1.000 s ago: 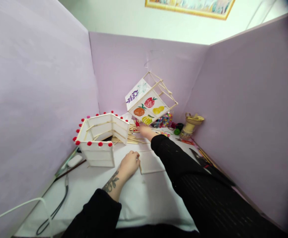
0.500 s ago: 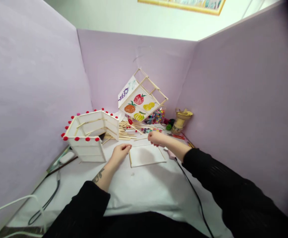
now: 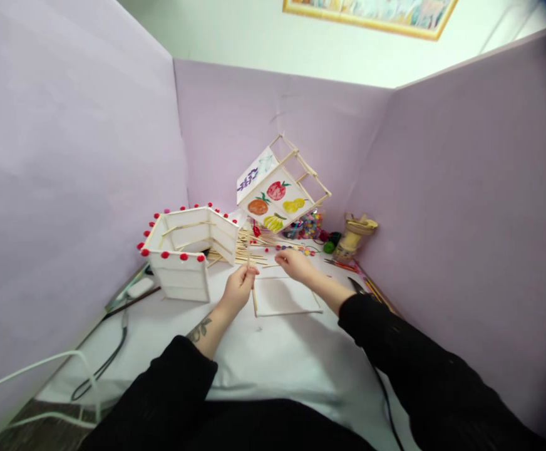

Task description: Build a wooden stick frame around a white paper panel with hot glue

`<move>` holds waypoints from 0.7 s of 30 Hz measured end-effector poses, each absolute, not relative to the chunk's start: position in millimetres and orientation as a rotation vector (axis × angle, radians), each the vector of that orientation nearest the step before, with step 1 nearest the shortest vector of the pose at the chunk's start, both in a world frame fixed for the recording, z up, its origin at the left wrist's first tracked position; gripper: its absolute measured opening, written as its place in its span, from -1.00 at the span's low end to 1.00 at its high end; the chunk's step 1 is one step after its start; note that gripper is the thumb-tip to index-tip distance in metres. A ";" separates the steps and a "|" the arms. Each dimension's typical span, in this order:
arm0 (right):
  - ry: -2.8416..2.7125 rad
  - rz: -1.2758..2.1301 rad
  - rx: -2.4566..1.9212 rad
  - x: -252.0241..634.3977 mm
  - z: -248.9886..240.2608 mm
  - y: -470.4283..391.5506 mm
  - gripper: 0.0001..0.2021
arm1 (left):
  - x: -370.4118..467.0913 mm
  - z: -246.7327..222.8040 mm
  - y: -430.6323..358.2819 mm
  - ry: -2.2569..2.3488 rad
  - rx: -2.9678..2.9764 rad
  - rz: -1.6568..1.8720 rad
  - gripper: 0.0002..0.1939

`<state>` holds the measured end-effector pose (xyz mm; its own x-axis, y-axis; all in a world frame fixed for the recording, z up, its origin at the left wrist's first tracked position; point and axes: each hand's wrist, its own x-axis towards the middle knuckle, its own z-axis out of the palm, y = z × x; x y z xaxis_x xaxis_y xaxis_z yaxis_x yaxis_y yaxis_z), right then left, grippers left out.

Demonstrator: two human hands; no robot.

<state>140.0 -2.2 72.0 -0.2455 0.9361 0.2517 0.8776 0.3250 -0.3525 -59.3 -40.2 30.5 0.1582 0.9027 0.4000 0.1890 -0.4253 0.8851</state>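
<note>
My left hand (image 3: 239, 289) is closed around a thin wooden stick (image 3: 249, 252) that points upward from the fingers. Just to its right, my right hand (image 3: 294, 264) is curled with fingertips pinched together; whatever they may hold is too small to make out. Below both hands lies a white rectangular panel (image 3: 288, 297) edged with thin sticks, flat on the white cloth. On the left stands a white folding panel structure (image 3: 182, 275) with red pom-poms along its top edge. Behind my hands hangs a tilted stick-framed lantern (image 3: 280, 191) with painted fruit on its sides.
Loose wooden sticks (image 3: 243, 245) are spread behind my left hand. A bag of coloured pom-poms (image 3: 311, 224) and a yellowish container (image 3: 355, 238) stand at the back right. Pencils (image 3: 377, 291) lie by the right wall. A black cord (image 3: 386, 394) runs under my right sleeve.
The slanted stick at my right hand is gone from there, and a stick now stands upright in my left hand. My right hand has moved closer to the left. The view has shifted slightly.
</note>
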 end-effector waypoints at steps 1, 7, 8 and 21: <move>-2.149 0.183 -1.628 137.4 76.4 10.9 -0.82 | -61.8 30.3 -39.6 1.108 1.805 1.364 -0.63; -1.952 0.338 -1.305 65.5 105.9 38.9 -0.57 | -72.2 27.9 -51.1 1.279 1.955 1.686 -0.65; -1.971 0.333 -1.285 50.2 111.9 39.2 -0.47 | -73.5 27.1 -54.0 1.241 2.031 1.682 -0.65; -1.694 0.440 -1.609 33.8 122.8 84.1 -0.73 | -73.4 31.5 -50.3 1.322 2.174 1.341 -0.70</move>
